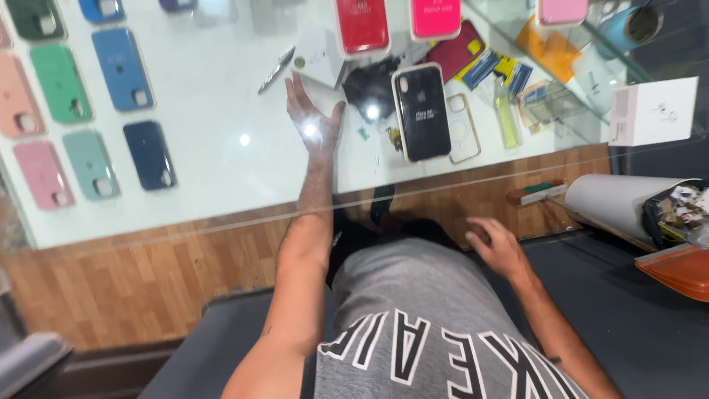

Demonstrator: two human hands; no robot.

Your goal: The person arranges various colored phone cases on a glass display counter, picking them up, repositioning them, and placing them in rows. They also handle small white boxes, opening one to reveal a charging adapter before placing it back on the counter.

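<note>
Near the middle of the frame, the left hand [314, 118] lies stretched out over the white glass bench [221, 148], fingers spread and palm open, clamped on nothing; a bright glare sits on it, so I cannot tell whether it touches the glass or is just above it. Lower right of centre, the right hand [496, 244] hangs below the bench edge with fingers loosely curled, also empty, well apart from the left.

Just right of the left hand lies a black phone case [421, 111], back up, beside a clear case [464, 127] that touches its right edge. Just above the fingertips stands a small white box [319, 63], and left of that a pen [276, 70] lies aslant. A red boxed case [362, 24] and a pink boxed case [436, 16] lie along the top edge.

Across the left of the frame, coloured phone cases [122, 70] lie set out in rows: green, blue, pink, pale teal, navy. At far right a white earbud box [653, 111] stands on another glass top.

Judging by this, nothing is in hand yet: the black case lies nearest, ungrasped, and any picking up remains to be done.
</note>
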